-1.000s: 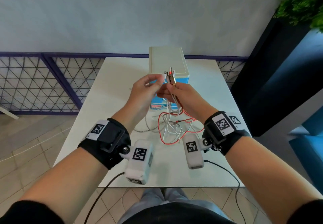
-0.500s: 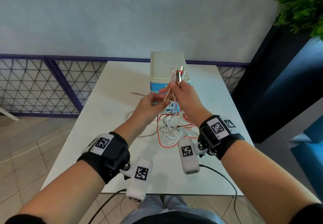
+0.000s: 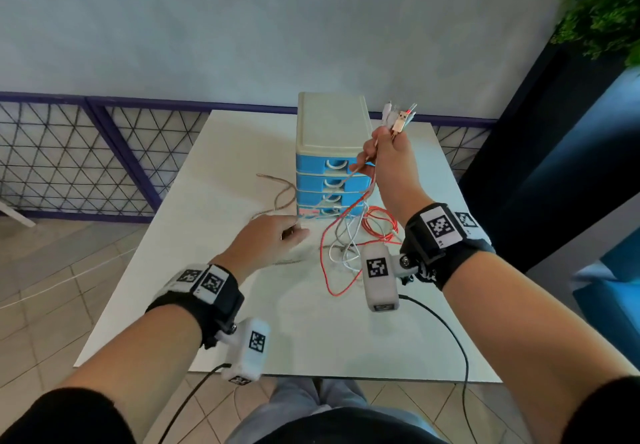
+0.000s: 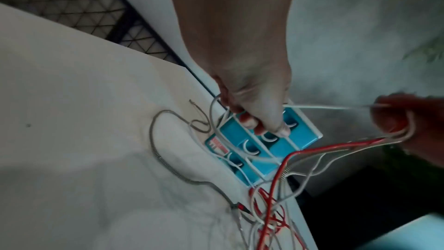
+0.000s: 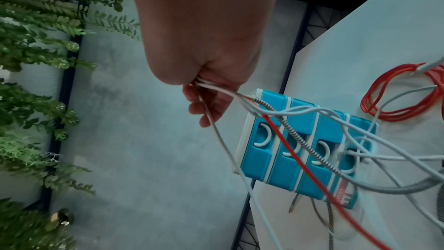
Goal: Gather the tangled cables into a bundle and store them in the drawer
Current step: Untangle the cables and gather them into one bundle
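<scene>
White table, blue drawer unit at back. My right hand grips cable ends raised; left hand pinches a slack strand low. Cables trail on table. Best to loop evenly, avoiding snags on handles

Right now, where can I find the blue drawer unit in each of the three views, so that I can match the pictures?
Head: the blue drawer unit stands upright at the centre of the table, just left of the right hand.
Left wrist: tilted, at centre-right, under the left hand.
Right wrist: tilted, at right of centre, crossed by the cables.
Shared landmark: its four white curved handles.
</scene>
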Demonstrator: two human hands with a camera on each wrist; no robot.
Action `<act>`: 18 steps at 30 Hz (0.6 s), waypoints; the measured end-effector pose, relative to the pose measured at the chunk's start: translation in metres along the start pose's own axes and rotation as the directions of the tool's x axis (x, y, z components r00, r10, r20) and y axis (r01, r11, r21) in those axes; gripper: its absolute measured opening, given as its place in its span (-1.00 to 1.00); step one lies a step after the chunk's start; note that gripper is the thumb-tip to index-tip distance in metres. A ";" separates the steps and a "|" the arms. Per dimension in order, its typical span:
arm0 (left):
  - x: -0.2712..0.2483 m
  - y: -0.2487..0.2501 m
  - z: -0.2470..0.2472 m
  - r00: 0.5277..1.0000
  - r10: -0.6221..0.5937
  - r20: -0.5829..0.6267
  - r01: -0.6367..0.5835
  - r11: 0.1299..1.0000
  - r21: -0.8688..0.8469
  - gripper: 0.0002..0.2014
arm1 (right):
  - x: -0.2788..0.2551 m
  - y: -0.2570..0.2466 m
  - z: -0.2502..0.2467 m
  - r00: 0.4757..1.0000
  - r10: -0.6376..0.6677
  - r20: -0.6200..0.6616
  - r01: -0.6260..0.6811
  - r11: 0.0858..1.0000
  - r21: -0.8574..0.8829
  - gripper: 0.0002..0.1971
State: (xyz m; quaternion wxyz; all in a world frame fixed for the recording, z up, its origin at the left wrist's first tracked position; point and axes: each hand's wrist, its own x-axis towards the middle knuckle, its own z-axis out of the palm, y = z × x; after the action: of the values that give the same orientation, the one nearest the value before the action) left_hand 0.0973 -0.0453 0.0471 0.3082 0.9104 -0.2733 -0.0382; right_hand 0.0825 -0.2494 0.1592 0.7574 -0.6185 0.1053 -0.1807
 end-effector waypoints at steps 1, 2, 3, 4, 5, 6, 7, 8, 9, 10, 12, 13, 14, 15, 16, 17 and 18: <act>-0.002 -0.006 0.002 0.999 -0.020 0.039 0.019 1.000 0.017 -0.64 | 0.000 0.001 0.000 1.000 -0.008 -0.017 0.008 1.000 0.001 -0.74; -0.005 -0.015 0.003 0.994 -0.076 0.079 0.076 0.997 -0.002 -0.62 | 0.001 0.000 -0.002 0.999 -0.010 -0.041 0.011 1.000 0.029 -0.75; -0.010 -0.024 0.004 0.982 -0.147 0.121 0.147 0.989 0.006 -0.60 | 0.003 -0.001 -0.004 0.998 -0.006 -0.067 0.011 0.998 0.069 -0.76; -0.018 -0.034 0.005 0.964 -0.211 0.164 0.206 0.978 0.046 -0.58 | 0.005 -0.005 -0.008 0.996 -0.001 -0.088 0.010 0.995 0.102 -0.77; -0.026 -0.046 0.006 0.944 -0.257 0.205 0.240 0.965 0.106 -0.59 | 0.007 -0.008 -0.013 0.995 0.003 -0.103 0.010 0.993 0.118 -0.77; -0.034 -0.056 0.006 0.927 -0.284 0.246 0.246 0.954 0.173 -0.63 | 0.008 -0.010 -0.017 0.994 0.003 -0.111 0.010 0.993 0.120 -0.77; -0.040 -0.066 0.006 0.907 -0.309 0.285 0.252 0.942 0.221 -0.70 | 0.009 -0.011 -0.020 0.994 0.003 -0.113 0.010 0.994 0.111 -0.76; -0.043 -0.073 0.006 0.890 -0.332 0.312 0.265 0.934 0.238 -0.80 | 0.009 -0.009 -0.022 0.994 0.003 -0.109 0.007 0.996 0.093 -0.76; -0.044 -0.076 0.005 0.870 -0.357 0.341 0.305 0.932 0.197 -0.83 | 0.008 -0.006 -0.023 0.995 0.007 -0.098 0.001 0.997 0.072 -0.76; -0.042 -0.074 0.003 0.855 -0.353 0.379 0.341 0.935 0.102 -0.69 | 0.006 -0.001 -0.021 0.996 0.015 -0.084 -0.011 0.999 0.046 -0.75; -0.032 -0.057 -0.004 0.850 -0.308 0.428 0.387 0.916 -0.108 -0.36 | 0.001 0.008 -0.017 0.998 0.041 -0.047 -0.041 0.999 -0.016 -0.73; -0.024 -0.043 -0.010 0.864 -0.277 0.420 0.381 0.905 -0.188 -0.28 | -0.003 0.013 -0.014 0.998 0.054 -0.020 -0.055 0.998 -0.032 -0.72; -0.016 -0.026 -0.017 0.890 -0.225 0.396 0.351 0.893 -0.281 -0.27 | -0.007 0.016 -0.011 0.998 0.063 0.007 -0.063 0.997 -0.040 -0.72; -0.006 -0.008 -0.024 0.914 -0.178 0.366 0.318 0.872 -0.371 -0.31 | -0.011 0.019 -0.007 0.997 0.069 0.028 -0.068 0.997 -0.048 -0.72; 0.003 0.011 -0.030 0.935 -0.106 0.337 0.264 0.845 -0.466 -0.39 | -0.015 0.020 -0.003 0.996 0.074 0.046 -0.072 0.996 -0.059 -0.73; 0.011 0.027 -0.033 0.946 -0.055 0.319 0.224 0.825 -0.519 -0.52 | -0.019 0.021 0.003 0.995 0.079 0.060 -0.075 0.995 -0.065 -0.74; 0.017 0.042 -0.033 0.953 -0.008 0.303 0.178 0.823 -0.539 -0.64 | -0.022 0.021 0.008 0.994 0.082 0.067 -0.078 0.995 -0.064 -0.75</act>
State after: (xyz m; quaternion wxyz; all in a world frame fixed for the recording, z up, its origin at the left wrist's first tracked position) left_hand 0.1000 -0.0642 0.0995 0.5163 0.7767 -0.2464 -0.2636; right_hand 0.0686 -0.2294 0.1388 0.7480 -0.6426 0.1091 -0.1254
